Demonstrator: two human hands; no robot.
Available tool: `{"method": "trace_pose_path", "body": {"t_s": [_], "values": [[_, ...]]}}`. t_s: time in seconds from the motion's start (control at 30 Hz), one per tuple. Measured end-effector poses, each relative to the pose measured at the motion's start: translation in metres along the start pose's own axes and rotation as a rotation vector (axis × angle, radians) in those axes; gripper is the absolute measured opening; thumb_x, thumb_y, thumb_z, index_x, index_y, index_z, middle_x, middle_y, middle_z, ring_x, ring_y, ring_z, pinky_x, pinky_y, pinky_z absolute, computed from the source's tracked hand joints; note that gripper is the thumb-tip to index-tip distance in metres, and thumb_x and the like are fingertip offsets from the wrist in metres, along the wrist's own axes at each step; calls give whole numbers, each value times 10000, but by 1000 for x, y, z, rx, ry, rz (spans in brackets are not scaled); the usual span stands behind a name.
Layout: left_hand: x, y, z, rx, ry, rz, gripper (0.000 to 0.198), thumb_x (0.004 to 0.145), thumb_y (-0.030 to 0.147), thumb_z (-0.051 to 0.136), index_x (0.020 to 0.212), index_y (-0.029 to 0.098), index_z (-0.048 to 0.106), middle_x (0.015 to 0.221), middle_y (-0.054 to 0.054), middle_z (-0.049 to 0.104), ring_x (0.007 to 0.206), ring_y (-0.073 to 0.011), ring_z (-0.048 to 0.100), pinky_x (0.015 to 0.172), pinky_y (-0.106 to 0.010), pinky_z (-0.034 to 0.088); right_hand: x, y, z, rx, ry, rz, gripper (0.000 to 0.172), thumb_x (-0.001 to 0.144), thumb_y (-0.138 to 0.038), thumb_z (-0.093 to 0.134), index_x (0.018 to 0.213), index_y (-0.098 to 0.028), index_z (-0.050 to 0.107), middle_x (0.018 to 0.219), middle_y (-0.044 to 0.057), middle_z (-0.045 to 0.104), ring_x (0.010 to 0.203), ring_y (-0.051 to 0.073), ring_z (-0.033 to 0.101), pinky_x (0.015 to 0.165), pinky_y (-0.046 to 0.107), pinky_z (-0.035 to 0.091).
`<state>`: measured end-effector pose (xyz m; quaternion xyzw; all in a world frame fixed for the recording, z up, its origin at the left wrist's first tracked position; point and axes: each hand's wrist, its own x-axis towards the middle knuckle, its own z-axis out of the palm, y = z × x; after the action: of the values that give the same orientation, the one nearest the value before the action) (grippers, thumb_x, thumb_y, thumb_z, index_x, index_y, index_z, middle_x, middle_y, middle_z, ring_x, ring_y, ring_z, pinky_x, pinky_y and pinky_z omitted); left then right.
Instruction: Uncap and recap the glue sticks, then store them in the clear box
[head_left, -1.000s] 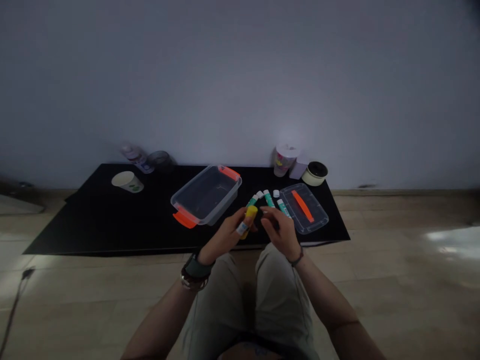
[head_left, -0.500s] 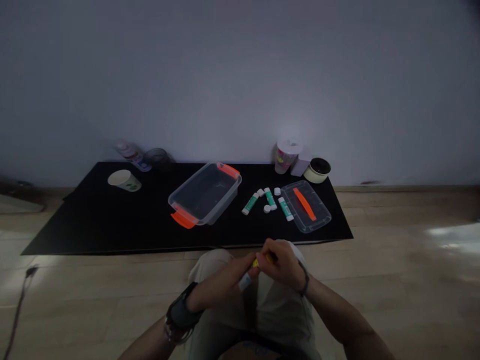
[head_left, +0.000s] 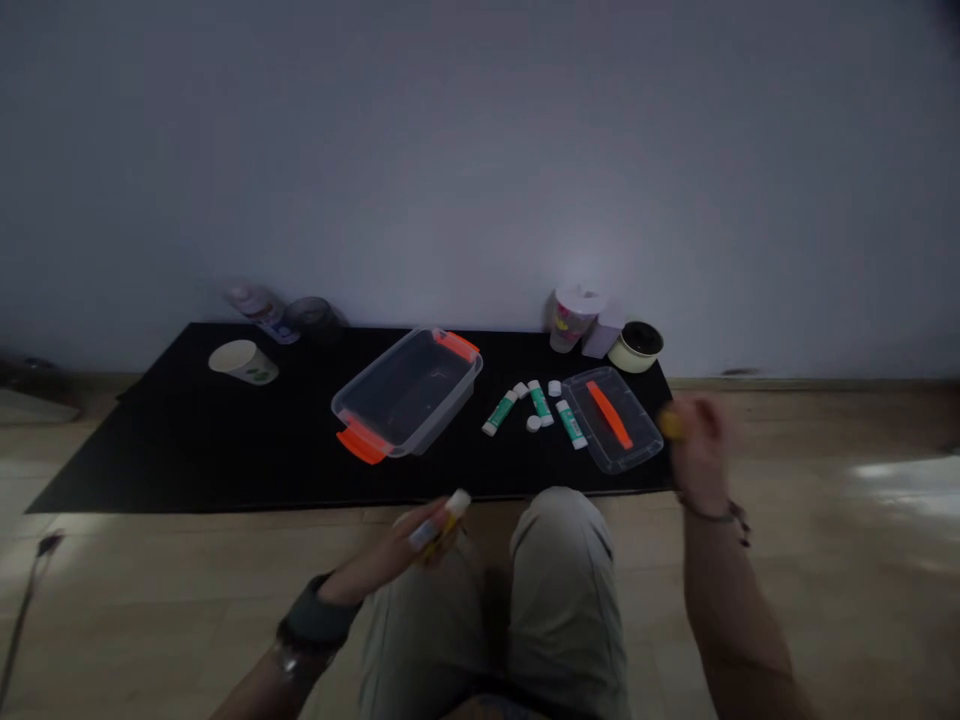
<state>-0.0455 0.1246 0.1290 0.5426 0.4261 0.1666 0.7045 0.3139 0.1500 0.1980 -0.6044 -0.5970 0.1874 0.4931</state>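
Observation:
My left hand (head_left: 416,548) is closed around a yellow-and-white glue stick (head_left: 441,522), whose white end shows uncapped, above my left knee. Off to the right, beside the table's right edge, my right hand (head_left: 699,450) is blurred by motion and pinches a small yellow cap (head_left: 671,424). Several green glue sticks lie on the black table, one of them a green glue stick (head_left: 499,413) at the left of the group. Loose white caps lie among them, such as the white cap (head_left: 533,424). A clear lid (head_left: 634,411) with an orange handle lies right of them.
On the black table (head_left: 247,450) stands a clear box (head_left: 450,402) with orange clips. A paper cup (head_left: 244,361), a tilted bottle (head_left: 262,312) and a dark bowl (head_left: 315,318) are at left. At back right stand a plastic cup (head_left: 571,322) and a cream pot (head_left: 634,352).
My hands have parted: the left has moved left with the glue stick, the right up and far right with the yellow cap, which is off the stick.

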Motion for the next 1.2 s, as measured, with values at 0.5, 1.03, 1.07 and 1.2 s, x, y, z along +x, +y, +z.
{"method": "trace_pose_path", "body": {"t_s": [0.5,1.03,1.07,1.2], "values": [[204,34,-13,1376,539,4,277,1025,224,389,1177,128,601,1166,-161,620,1114,-275,602,839,-343,512,108,93,184,-861,-655,-96,353,1019,-208,398,1264,-184,651,1244,142,683,1202,262,510,949,371,391],[169,-13,-17,1103,585,281,500,958,123,401,1453,88,464,1413,-206,537,1335,-294,505,1116,-431,439,8,68,106,-344,-510,-168,267,1014,-218,469,1168,-161,680,1174,130,701,1093,230,617,961,366,437],[156,-22,-13,1035,573,320,493,960,146,409,1445,86,473,1418,-203,534,1343,-290,503,1135,-434,429,-8,68,100,-280,-525,-160,246,1013,-215,474,1121,-161,689,1121,120,714,1051,218,633,944,352,451],[94,-51,4,839,560,366,455,944,226,481,1390,153,537,1407,-161,543,1324,-282,529,1169,-476,408,-60,64,87,-198,-612,-93,186,996,-233,523,964,-185,700,940,76,723,895,200,651,830,325,484]]}}
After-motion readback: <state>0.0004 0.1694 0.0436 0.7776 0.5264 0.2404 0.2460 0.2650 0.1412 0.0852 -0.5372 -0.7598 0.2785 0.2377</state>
